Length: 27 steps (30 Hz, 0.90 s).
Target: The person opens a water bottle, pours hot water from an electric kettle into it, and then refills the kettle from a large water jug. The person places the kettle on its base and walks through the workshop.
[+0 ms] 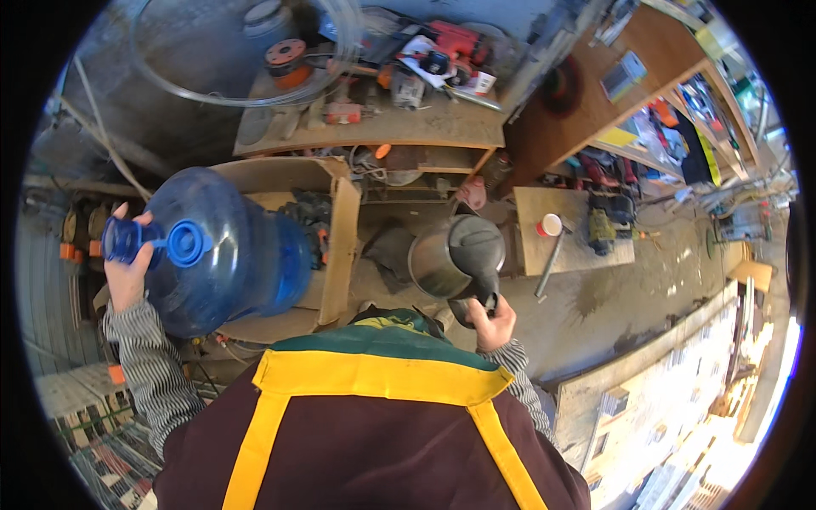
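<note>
At the left, my left hand (129,270) is closed around the neck of a big blue water cooler bottle (229,251), which lies tilted on its side over a cardboard box. A blue cap (188,244) hangs by a strap beside the neck. My right hand (493,325) grips the dark handle of an electric kettle (440,257) with a metal body and a black lid. The kettle is held in front of my body, to the right of the bottle and apart from it. Part of its handle is hidden by my fingers.
The open cardboard box (342,242) contains dark items. Behind it stands a wooden workbench (399,127) with a red power tool (459,42) and an orange spool (287,61). A low board (544,255) at right carries a red-and-white cup (550,225). Concrete floor (586,297) lies around it.
</note>
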Motion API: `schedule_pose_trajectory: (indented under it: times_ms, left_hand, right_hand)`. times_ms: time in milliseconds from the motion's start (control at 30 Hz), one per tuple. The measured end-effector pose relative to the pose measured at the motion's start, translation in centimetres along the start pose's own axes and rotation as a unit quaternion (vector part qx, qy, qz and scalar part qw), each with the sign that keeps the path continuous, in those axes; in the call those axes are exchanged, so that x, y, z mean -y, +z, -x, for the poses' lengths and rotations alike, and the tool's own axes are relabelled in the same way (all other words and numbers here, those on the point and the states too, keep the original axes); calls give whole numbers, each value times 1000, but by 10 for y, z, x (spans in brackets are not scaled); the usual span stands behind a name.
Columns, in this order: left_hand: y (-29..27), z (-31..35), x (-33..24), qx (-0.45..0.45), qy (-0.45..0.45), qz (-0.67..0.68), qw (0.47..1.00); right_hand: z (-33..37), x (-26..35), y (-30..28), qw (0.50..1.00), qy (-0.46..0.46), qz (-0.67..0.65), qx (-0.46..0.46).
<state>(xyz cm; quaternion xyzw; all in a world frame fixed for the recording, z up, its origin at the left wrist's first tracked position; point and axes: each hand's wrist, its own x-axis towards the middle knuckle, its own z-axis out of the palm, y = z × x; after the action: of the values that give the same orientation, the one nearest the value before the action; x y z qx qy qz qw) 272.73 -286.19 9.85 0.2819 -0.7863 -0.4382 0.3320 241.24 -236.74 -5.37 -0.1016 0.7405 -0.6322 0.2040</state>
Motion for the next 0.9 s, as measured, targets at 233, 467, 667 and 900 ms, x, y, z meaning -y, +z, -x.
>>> schedule_pose_trajectory:
  times_ms: [233, 467, 667, 900]
  left_hand:
    - [41, 43, -20, -234, -42, -106, 966]
    - [245, 46, -154, -200, 226, -233, 924]
    - [500, 80, -209, 385, 496, -143, 765]
    - [640, 145, -212, 433, 404, -101, 800]
  right_hand:
    - [-6, 4, -23, 994, -107, -12, 31]
    - [-18, 4, -90, 979, -172, 82, 75]
    - [-4, -28, -153, 977, -183, 104, -29]
    - [29, -78, -211, 956, -155, 130, -213]
